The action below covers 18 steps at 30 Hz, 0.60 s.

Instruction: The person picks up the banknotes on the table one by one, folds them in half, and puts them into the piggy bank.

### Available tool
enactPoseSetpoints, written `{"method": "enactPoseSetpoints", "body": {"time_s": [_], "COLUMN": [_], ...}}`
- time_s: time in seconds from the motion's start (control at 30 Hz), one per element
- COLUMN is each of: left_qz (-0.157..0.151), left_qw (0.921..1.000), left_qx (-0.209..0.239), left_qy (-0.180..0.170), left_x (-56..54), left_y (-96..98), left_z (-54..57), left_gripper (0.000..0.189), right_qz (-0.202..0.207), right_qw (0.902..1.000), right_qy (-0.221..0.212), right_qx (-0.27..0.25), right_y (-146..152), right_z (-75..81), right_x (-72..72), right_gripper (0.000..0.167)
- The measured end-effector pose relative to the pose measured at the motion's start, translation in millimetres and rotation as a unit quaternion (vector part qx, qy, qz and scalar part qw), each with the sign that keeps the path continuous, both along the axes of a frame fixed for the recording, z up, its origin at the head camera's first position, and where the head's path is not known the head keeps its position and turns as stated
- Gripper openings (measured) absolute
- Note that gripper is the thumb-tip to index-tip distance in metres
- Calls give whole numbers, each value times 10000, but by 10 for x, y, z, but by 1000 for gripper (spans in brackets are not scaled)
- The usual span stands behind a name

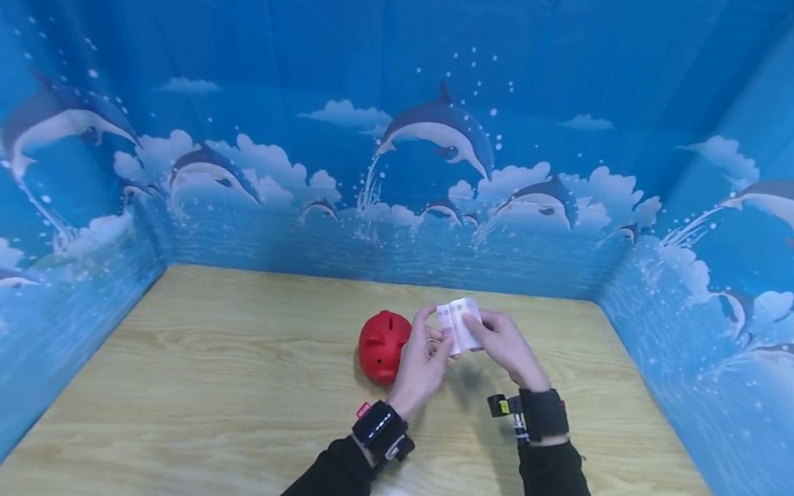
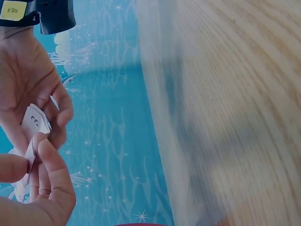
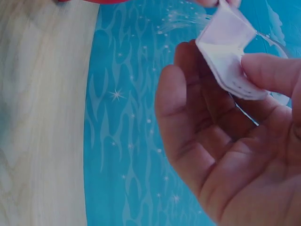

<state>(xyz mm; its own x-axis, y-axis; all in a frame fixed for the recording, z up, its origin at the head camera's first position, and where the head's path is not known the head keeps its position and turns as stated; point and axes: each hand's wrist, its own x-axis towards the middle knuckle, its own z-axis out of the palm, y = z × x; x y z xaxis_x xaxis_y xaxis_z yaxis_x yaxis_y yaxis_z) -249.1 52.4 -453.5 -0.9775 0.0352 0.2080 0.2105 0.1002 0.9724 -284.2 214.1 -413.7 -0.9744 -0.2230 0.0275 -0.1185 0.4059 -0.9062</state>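
A folded pinkish-white paper slip (image 1: 459,324), resembling a banknote, is held up above the table between both hands. My left hand (image 1: 420,372) pinches its left edge between thumb and fingers. On the other side my right hand (image 1: 507,346) grips the slip, thumb on the near face and fingers behind. In the right wrist view the slip (image 3: 228,52) shows a crease, with layered edges near the thumb. Just left of my left hand sits a red piggy bank (image 1: 381,347), a slot along its top; the hand hides part of its right side.
The wooden table (image 1: 228,391) extends around the hands. A blue dolphin-print curtain (image 1: 274,111) stands along the back and both sides. Each wrist wears a black band with a small camera (image 1: 499,405).
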Motion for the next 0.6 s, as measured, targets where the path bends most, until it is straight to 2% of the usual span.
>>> {"method": "enactPoseSetpoints", "body": {"time_s": [0.23, 0.43, 0.6], "left_qz": [164, 352, 330], "left_qw": [9997, 9993, 9989], "left_qx": [-15, -75, -141], "left_qy": [-189, 132, 309], "left_x": [10, 19, 16], "left_y": [18, 28, 29], "left_z": [-1, -12, -18], "left_gripper": [49, 28, 27], "right_qz": [-222, -274, -253], "right_qw": [9994, 9988, 9988], "right_qy": [159, 312, 296], "right_qx": [192, 252, 299], "right_y": [52, 14, -4], "right_z": [39, 20, 45], "right_x": [47, 49, 65], "right_gripper": [36, 27, 25]}}
